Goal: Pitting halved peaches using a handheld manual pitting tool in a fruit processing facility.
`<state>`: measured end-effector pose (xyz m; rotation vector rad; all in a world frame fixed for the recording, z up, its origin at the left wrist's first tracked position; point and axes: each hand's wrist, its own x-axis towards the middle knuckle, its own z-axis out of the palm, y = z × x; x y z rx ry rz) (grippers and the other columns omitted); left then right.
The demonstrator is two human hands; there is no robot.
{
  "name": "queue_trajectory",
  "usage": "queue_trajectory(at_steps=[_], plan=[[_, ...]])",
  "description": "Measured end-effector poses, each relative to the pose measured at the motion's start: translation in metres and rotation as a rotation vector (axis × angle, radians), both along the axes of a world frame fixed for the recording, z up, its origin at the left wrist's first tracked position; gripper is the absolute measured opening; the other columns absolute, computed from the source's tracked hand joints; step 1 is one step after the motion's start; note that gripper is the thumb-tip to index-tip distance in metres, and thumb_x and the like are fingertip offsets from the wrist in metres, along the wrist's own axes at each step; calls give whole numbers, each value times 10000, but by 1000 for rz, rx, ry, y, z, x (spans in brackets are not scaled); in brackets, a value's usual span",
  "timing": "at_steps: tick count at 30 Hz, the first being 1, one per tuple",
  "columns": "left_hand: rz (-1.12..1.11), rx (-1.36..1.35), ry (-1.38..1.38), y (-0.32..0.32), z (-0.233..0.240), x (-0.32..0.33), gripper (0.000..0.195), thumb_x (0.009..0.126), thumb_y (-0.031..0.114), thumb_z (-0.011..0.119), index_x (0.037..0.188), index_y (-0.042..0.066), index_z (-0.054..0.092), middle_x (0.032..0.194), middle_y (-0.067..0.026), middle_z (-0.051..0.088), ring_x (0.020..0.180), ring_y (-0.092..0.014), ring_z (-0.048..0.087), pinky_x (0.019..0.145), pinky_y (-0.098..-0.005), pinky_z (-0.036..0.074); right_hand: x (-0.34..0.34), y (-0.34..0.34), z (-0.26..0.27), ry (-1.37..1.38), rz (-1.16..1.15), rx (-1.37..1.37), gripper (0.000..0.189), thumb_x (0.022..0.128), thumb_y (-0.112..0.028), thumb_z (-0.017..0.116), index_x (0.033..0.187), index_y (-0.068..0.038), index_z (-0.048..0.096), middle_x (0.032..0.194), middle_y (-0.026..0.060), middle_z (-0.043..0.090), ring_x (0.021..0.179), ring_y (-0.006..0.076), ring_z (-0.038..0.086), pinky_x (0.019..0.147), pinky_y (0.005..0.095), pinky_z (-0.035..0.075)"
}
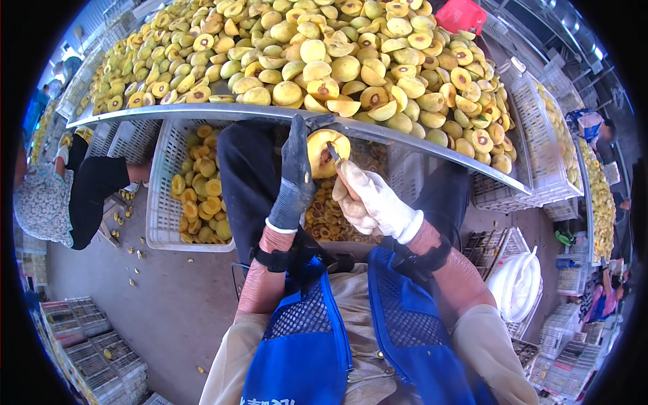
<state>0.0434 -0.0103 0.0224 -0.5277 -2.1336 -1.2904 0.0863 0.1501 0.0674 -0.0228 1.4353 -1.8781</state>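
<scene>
My left hand [297, 167], in a dark coated glove, holds a halved yellow stone fruit [324, 161] with its cut face towards me. In a white glove, my right hand [368, 200] grips the handle of a small pitting knife [348, 178]. Its metal tip meets the brown stone cavity at the middle of the fruit half. Both hands are just below the metal rim of the table [243, 110]. Between my legs, under the hands, lies a mass of brownish-yellow fruit stones or scraps [331, 217], partly hidden by my right hand.
Heaped fruit halves [314, 66] cover the table. A white crate [154, 223] with hollowed halves stands left of my legs. To the right are a fruit-filled crate [536, 131] and a white bucket [514, 288]. A person [55, 197] sits at left; stacked crates [101, 349] stand behind.
</scene>
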Motion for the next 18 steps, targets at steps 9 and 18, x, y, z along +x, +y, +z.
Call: queue_trajectory(at_steps=[9,18], plan=[[441,85,-65,14,-75,7,407,973,116,370,1345,-49,370,1213,-181,540,1025,-208,572,915,-292,448,19,-6,-8,188,36,186,456,938,-507,423,859,-64,498,538,-37,418,363,45,342,336,210,300],[255,684,-337,31,-29,13,353,974,249,480,1093,-64,591,751,-39,551,680,-81,468,646,-238,432,31,2,2,58,21,87,546,914,-582,387,848,-49,482,535,-21,411,369,56,368,348,198,302]])
